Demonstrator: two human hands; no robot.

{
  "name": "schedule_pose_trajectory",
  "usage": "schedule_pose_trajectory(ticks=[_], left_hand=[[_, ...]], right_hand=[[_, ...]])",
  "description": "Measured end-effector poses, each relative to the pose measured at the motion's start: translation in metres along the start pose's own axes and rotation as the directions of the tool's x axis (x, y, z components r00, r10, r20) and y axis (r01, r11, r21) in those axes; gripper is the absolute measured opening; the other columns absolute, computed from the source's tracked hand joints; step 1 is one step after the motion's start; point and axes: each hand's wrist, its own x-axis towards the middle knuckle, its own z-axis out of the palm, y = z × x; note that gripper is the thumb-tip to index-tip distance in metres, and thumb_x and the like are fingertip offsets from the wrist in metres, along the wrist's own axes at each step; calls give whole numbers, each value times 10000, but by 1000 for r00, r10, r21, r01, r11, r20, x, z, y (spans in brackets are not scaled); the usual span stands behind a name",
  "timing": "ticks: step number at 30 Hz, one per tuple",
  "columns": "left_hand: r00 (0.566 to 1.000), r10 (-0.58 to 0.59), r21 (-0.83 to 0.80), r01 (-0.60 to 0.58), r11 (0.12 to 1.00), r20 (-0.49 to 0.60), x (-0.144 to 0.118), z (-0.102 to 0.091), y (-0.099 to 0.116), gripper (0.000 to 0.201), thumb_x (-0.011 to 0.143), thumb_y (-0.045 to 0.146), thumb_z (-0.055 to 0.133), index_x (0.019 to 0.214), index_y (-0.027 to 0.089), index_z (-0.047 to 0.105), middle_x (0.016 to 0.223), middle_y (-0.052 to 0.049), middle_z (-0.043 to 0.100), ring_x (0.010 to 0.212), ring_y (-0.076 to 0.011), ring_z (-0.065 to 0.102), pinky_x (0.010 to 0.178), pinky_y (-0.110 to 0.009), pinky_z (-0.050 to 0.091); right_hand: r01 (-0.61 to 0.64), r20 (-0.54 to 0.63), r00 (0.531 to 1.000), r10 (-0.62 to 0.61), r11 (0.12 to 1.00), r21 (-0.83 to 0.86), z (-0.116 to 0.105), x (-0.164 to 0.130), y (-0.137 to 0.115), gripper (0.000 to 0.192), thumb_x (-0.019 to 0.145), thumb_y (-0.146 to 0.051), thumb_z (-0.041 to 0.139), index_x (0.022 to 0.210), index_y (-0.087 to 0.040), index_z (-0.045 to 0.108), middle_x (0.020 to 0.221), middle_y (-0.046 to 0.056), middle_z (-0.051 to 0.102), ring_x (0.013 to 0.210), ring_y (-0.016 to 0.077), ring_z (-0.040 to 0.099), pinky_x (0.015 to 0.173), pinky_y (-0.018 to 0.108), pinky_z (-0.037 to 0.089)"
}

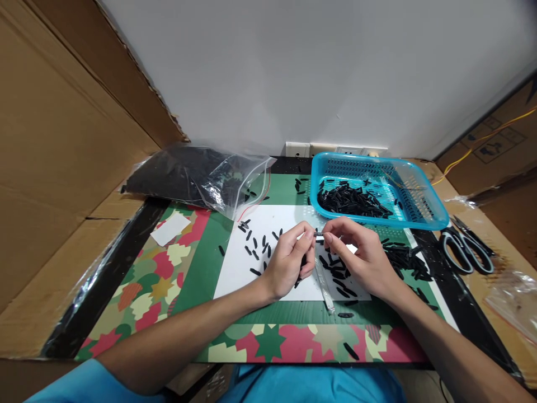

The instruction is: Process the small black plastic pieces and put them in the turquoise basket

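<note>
Between the fingertips of both hands is a small black elongated piece (pixel 319 234), held level above a white sheet (pixel 235 268). My left hand (pixel 289 254) pinches its left end, with the other fingers curled in. At the right end, my right hand (pixel 356 249) closes thumb and forefinger on it. Several like black pieces (pixel 255 249) lie scattered on the sheet left of my hands. More of them (pixel 338 274) are spread below and between the hands. A narrow clear plastic strip (pixel 325 288) lies on the sheet under my hands.
A blue plastic basket (pixel 442 215) holds many black pieces at the back right. Scissors (pixel 465 252) lie beside it. A large zip bag (pixel 180 173) of black material rests at the back left. Black pieces (pixel 405 260) are heaped right of my right hand. Cardboard (pixel 62 140) walls the left side.
</note>
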Motion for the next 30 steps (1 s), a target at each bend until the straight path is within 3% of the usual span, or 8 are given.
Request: schedule_pose_trajectory(ticks=[30], left_hand=[[1000,16,45,-15,999,-22,0,0,-2,421,1074,524,480,787,221,424,458,92,432,365,-61,317,396,-175,289]], right_hand=[[-44,58,998,39,994,99,2,2,6,278,1107,-398,526,918,-210,605,718,-30,584,647,128,527,636,256,419]])
